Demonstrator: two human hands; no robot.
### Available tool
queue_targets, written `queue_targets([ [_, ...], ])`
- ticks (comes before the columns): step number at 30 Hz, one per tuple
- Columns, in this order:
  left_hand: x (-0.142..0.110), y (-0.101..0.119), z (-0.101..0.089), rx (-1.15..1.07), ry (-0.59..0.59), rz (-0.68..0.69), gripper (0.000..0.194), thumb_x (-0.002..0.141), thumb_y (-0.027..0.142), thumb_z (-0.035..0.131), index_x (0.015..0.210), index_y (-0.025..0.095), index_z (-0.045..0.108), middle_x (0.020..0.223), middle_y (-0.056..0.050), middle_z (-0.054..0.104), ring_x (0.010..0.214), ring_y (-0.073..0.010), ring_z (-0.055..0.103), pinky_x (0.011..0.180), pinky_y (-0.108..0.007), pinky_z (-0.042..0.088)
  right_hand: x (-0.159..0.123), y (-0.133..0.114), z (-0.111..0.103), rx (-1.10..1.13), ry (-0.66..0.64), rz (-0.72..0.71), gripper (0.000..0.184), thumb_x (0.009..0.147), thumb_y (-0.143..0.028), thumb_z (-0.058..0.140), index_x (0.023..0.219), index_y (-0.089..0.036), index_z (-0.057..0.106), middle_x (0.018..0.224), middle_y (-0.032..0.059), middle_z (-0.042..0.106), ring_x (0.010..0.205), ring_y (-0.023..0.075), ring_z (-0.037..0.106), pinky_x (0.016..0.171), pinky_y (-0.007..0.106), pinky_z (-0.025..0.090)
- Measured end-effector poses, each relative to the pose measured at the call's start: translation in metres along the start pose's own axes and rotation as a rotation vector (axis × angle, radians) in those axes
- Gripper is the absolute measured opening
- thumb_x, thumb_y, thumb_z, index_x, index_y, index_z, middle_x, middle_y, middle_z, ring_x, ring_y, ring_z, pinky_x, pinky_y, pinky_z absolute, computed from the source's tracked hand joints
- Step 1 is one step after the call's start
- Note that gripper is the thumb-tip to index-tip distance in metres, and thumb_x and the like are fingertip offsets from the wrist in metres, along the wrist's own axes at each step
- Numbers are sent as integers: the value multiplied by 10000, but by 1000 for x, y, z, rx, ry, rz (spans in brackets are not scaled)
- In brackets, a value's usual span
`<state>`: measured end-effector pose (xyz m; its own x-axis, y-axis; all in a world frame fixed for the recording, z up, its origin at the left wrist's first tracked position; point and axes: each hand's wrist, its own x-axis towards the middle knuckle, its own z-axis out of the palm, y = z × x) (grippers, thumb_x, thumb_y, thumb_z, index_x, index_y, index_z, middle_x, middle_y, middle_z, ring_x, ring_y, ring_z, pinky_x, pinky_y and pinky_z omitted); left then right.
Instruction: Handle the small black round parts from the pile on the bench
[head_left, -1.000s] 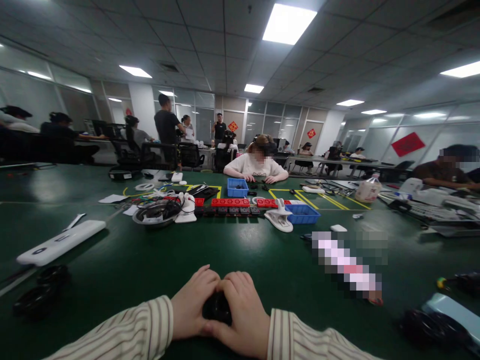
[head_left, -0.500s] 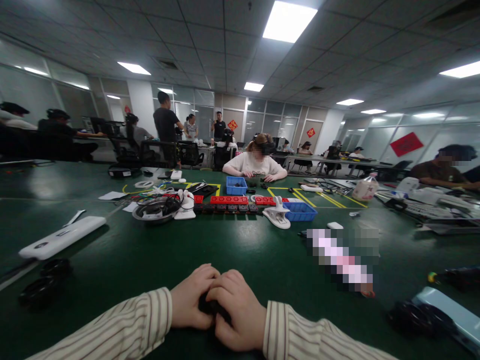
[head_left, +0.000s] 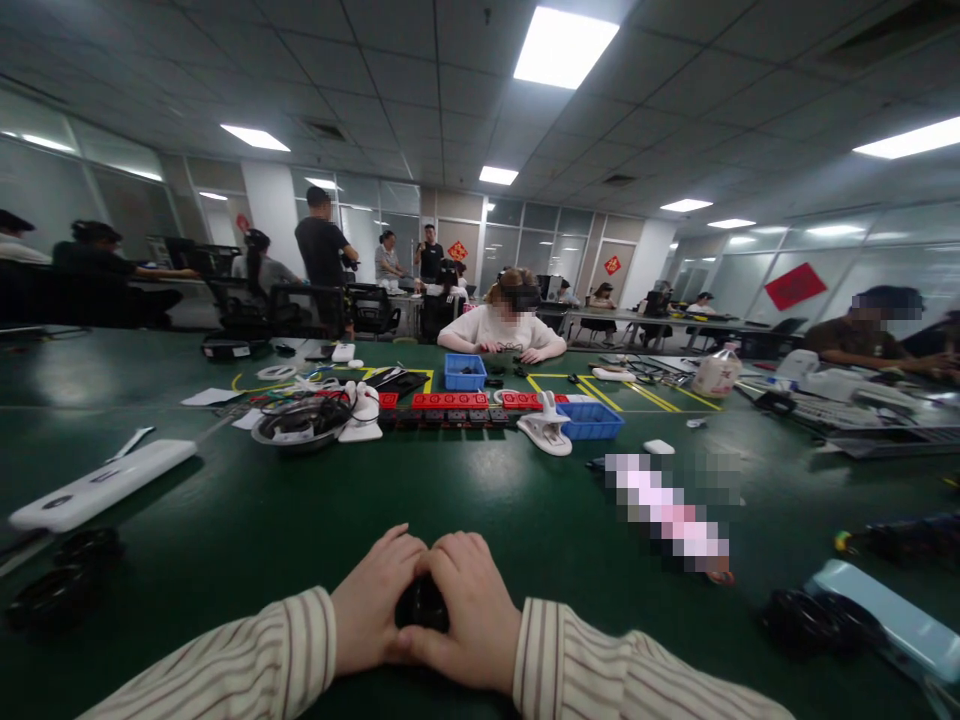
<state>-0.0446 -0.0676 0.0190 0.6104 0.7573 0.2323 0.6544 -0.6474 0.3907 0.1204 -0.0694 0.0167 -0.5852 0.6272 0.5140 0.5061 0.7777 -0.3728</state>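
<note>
Close to the table's near edge, my left hand (head_left: 375,605) and my right hand (head_left: 476,612) are closed around a small black rounded object (head_left: 422,606). The left hand grips it from the left side and the right hand from the right. Both sets of fingers curl over its far side, and the thumbs meet at its near side. Its dark, smooth surface shows in the gap between the hands. The fingers cover the rest of it, so I cannot make out its kind.
On the green table (head_left: 300,510), a white power strip (head_left: 105,485) and black cable coils (head_left: 67,575) lie left. A metal bowl of cables (head_left: 300,425), white clips (head_left: 545,425) and blue bins (head_left: 591,420) stand ahead. A light-blue case (head_left: 892,615) lies right. A co-worker (head_left: 499,325) sits opposite.
The hands have parted slightly on top, and more of the black object shows between them. My right hand's fingers have straightened a little. The whole view has shifted slightly.
</note>
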Motion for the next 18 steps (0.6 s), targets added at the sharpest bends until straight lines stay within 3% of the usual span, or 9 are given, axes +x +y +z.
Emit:
queue_targets([
  [5, 2, -9, 7, -60, 11, -4, 329, 531, 250, 701, 810, 180, 540, 857, -24, 549, 847, -227, 525, 1042, -493, 206, 1, -1, -3, 12, -53, -21, 254, 692, -333, 583, 882, -181, 509, 874, 39, 519, 815, 184, 449, 758, 343, 351],
  [9, 4, -12, 5, -157, -54, 8, 330, 524, 209, 707, 826, 182, 577, 856, -13, 537, 822, -216, 509, 892, -395, 399, 1, 1, -5, 93, -28, -148, 218, 682, -274, 467, 879, -187, 505, 888, 47, 552, 823, 179, 475, 763, 337, 360],
  [12, 4, -12, 2, -229, -104, 39, 332, 527, 174, 711, 840, 191, 600, 900, -11, 531, 842, -209, 504, 781, -311, 446, 2, 1, -4, 151, -17, -281, 232, 636, -232, 400, 843, -192, 495, 860, 44, 580, 803, 172, 502, 759, 336, 369],
  [15, 4, -12, 1, -245, -93, 66, 362, 531, 172, 721, 876, 213, 619, 920, -6, 538, 873, -215, 508, 820, -319, 431, 3, 0, -5, 179, -39, -388, 255, 617, -204, 364, 839, -199, 488, 813, 33, 595, 803, 164, 526, 827, 351, 364],
  [18, 5, -15, 2, -227, -107, 110, 495, 553, 229, 732, 1023, 228, 577, 1002, -22, 552, 957, -246, 498, 916, -373, 381, 3, -3, -10, 192, -68, -403, 296, 650, -224, 370, 919, -201, 491, 876, 35, 607, 895, 168, 533, 948, 380, 298],
])
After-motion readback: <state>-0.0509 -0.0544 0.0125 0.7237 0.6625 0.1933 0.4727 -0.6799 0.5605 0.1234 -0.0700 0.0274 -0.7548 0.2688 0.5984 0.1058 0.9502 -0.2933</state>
